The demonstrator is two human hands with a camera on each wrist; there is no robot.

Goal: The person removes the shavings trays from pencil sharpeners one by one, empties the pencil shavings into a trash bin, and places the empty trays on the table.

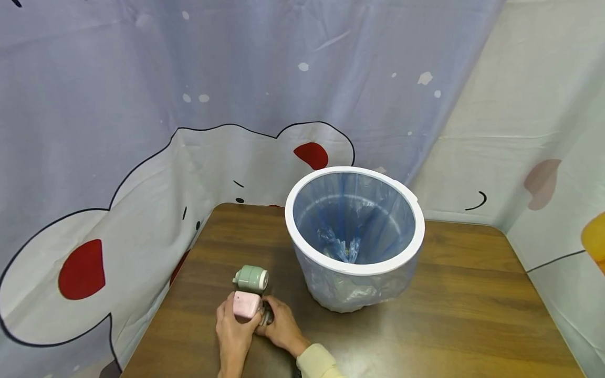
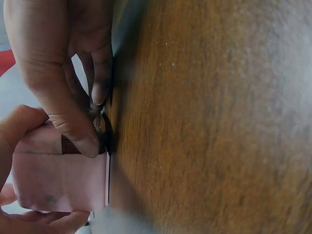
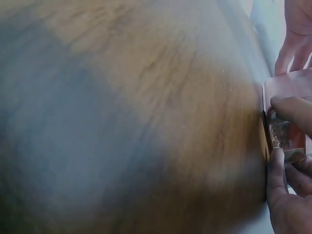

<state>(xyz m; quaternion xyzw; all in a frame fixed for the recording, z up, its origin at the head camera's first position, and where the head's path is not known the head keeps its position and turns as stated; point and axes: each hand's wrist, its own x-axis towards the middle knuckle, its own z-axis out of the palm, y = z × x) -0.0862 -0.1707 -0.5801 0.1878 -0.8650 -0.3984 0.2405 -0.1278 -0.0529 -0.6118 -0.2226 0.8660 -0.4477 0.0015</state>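
Observation:
A small pink box (image 1: 247, 304), with the look of a pencil sharpener, sits low over the table in my left hand (image 1: 232, 333), whose fingers and thumb grip its sides. My right hand (image 1: 282, 326) pinches a see-through brownish drawer (image 3: 291, 134) at the end of the pink box, between thumb and fingertips. Brown bits show inside that drawer in the right wrist view. Just beyond the hands lies a green, rounded canister-like thing (image 1: 249, 279) with a white end, on its side.
To the right of the hands stands a white-rimmed wastebasket (image 1: 302, 247) lined with a bluish plastic bag, some crumpled plastic inside. The brown wooden table (image 1: 463, 294) meets a patterned cloth (image 1: 227, 63) at the back and sides.

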